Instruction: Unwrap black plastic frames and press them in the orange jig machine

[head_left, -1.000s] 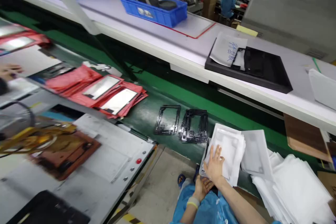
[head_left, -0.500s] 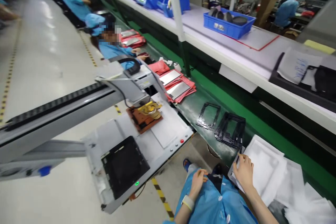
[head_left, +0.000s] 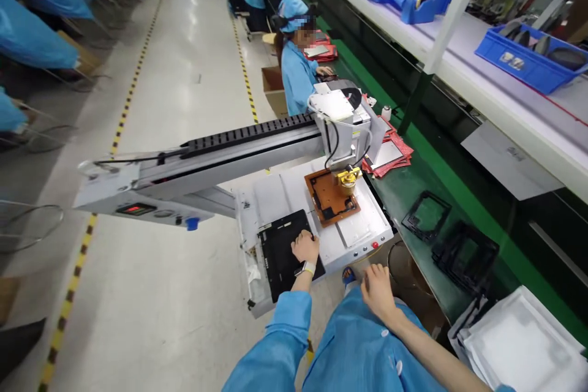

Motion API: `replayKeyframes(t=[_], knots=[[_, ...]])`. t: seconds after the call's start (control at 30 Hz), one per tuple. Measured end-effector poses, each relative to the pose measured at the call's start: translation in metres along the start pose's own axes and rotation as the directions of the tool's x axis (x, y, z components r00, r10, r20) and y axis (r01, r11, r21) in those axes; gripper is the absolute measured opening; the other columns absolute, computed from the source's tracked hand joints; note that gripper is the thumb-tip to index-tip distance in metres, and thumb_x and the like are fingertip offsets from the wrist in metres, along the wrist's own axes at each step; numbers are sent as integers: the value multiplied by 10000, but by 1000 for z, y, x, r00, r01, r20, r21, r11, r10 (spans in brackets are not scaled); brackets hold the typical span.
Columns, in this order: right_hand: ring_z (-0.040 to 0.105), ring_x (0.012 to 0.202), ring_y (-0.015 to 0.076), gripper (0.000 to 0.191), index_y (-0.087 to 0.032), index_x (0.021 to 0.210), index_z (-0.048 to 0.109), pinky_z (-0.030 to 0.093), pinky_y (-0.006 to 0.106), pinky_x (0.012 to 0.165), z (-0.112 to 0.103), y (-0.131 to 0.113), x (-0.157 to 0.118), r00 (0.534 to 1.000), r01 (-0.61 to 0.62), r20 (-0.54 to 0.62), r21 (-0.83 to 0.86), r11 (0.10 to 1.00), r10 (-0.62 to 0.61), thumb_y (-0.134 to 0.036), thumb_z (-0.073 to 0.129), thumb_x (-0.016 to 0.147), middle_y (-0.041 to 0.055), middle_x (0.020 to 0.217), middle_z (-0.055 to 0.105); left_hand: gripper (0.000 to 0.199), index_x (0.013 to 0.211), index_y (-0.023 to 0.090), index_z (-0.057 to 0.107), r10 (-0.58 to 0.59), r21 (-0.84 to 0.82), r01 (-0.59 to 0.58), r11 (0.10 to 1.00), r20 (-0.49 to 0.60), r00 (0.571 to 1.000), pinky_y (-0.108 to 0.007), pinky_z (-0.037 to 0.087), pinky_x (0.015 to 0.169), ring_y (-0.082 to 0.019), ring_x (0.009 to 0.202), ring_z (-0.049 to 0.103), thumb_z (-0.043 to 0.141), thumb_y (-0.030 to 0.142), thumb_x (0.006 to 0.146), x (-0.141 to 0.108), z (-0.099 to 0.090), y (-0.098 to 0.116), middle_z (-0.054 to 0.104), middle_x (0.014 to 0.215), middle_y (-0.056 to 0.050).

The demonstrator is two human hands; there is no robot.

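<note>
My left hand (head_left: 305, 247) reaches over the machine's platform, its fingers curled at the right side of a flat black panel (head_left: 282, 257). The fingertips are partly hidden, but they appear to grip the panel's edge. The panel lies flat on the platform. Just beyond it, an orange-brown fixture (head_left: 327, 203) holds a dark thin frame, under the machine's yellow metal head (head_left: 349, 176). My right hand (head_left: 378, 289) hangs in front of my blue coat with loosely bent fingers apart, holding nothing.
The machine's grey arm (head_left: 239, 162) spans the platform. On the green bench lie thin black frames (head_left: 466, 254), white sheets (head_left: 528, 343) and red-wrapped panels (head_left: 390, 156). A red button (head_left: 375, 245) sits on the platform's front edge. A co-worker (head_left: 296, 73) sits beyond. Above runs a shelf with blue bins (head_left: 528, 58).
The view has swung left towards the machine. My left hand has gone from my lap to the black panel. My right hand has left the white sheets and come to my front.
</note>
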State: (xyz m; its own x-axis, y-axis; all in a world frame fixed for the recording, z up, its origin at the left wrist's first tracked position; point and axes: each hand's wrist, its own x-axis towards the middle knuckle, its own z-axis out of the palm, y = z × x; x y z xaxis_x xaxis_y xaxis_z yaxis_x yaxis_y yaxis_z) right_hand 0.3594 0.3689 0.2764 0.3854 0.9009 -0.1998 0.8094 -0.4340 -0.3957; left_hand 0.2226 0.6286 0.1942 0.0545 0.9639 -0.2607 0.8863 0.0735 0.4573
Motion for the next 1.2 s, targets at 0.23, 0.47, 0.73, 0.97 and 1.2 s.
replayKeyframes(t=[0.23,0.47,0.73,0.97,1.2], knots=[[578,1143,335,207,-127,1117,727,406,468,1067,63,-68,61,967,225,144,-84,971,-212,-165,603,955,170,1142,719,311,1118,171,689,126,-22,-128,992,-69,990,-531,462,1142,-285,1173,637,702,466,1022,15,-29,1,691,1156,-84],[507,1461,328,579,-34,1549,583,399,445,1206,136,-126,89,817,548,248,-58,834,-520,-106,597,975,237,1572,602,322,1227,181,599,-116,-172,63,983,-320,940,-402,538,929,-223,915,648,663,395,995,8,-163,-120,667,1018,-46],[651,1228,310,401,-2,1398,698,501,457,1126,171,-138,99,727,669,305,-113,734,-615,-54,594,1014,233,1279,744,335,1166,169,670,-374,-355,268,896,-275,886,-392,564,851,-214,849,685,696,458,997,-31,-193,-211,710,949,-37],[647,1205,307,167,-104,1069,799,499,476,1135,171,-143,128,672,733,306,-136,667,-675,-56,679,963,174,1114,768,424,1194,168,683,-382,-395,273,877,-230,895,-420,590,899,-211,892,694,675,562,1038,-19,-183,-221,724,1032,-56],[694,1144,303,324,-74,1290,751,540,487,1065,161,-157,112,709,693,292,-121,711,-642,-55,688,973,166,1135,792,384,1129,163,697,-376,-352,292,889,-201,904,-416,590,902,-202,881,689,673,539,1051,-16,-186,-221,722,1011,-49]])
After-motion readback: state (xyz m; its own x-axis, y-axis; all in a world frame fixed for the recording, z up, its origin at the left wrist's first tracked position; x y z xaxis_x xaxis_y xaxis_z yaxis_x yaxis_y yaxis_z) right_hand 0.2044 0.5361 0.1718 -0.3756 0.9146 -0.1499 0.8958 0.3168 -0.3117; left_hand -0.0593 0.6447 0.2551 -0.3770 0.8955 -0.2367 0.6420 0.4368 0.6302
